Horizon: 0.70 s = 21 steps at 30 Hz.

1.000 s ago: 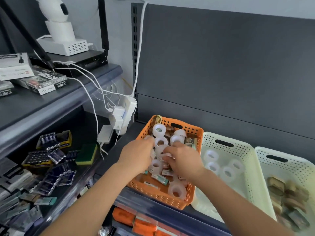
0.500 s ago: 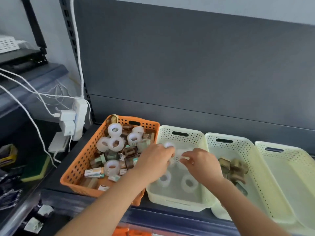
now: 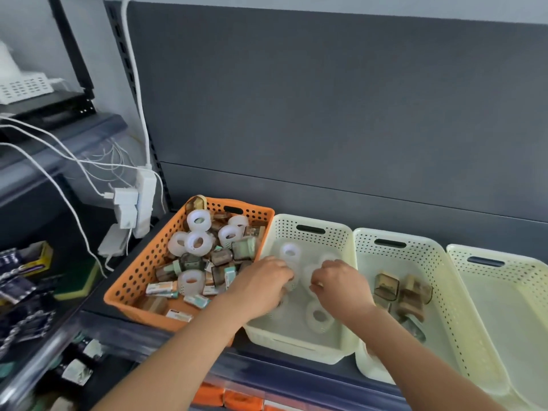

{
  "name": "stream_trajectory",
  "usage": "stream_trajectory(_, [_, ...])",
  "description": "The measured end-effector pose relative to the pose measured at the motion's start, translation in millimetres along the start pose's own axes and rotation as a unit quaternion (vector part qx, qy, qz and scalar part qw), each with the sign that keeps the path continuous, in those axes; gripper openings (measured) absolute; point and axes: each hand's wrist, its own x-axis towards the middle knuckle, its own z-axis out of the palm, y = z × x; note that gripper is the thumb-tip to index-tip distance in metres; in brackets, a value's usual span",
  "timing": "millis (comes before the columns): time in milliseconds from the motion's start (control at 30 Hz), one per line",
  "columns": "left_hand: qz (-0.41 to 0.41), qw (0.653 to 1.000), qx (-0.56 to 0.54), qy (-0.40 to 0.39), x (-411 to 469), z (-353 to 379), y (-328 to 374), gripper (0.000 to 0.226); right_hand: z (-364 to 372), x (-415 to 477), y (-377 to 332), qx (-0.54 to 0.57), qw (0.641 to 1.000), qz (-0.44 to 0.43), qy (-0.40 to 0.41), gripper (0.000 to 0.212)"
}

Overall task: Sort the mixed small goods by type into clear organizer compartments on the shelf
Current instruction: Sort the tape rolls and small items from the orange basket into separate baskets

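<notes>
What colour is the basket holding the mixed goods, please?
The basket is orange, with perforated walls; the head view shows it best.

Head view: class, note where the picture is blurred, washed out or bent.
Head view: white rolls wash out against the pale basket; head view: lower-left shelf goods smear with blur; head view: the back panel bows slightly at its edges, wide-lens distortion.

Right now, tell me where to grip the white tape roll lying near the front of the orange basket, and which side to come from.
Come from above. The tape roll lies hole-up in the orange basket with small boxes crowding its sides, so a side grasp looks blocked. Pinch the ring wall instead: one of the fingers in the hole, thumb on the outer rim.
</notes>
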Motion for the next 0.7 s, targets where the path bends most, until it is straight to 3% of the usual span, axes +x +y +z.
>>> stream_trajectory(167, [-0.011,0.994,-0.012,0.11,-14.8,-22.3,-17.7,0.019,-8.9,11.9,-15.0,0.054,0.998,-0.01,0.044,0.024])
stream_trajectory(300, [-0.077,0.986,0.011,0.148,-29.2,-40.9,-49.7,0.019,-16.9,27.9,-40.2,0.095,0.992,-0.041,0.069,0.021])
stream_trajectory(467, [-0.139,0.984,0.052,0.098,-39.4,-40.9,-91.9,0.018,-20.8,54.1,-77.9,0.142,0.983,-0.082,0.077,0.022])
stream_trajectory(700, [-0.08,0.993,0.081,0.041,-36.5,-32.6,-109.5,0.023,-11.4,87.5,-110.8,0.042,0.996,-0.074,0.021,0.044])
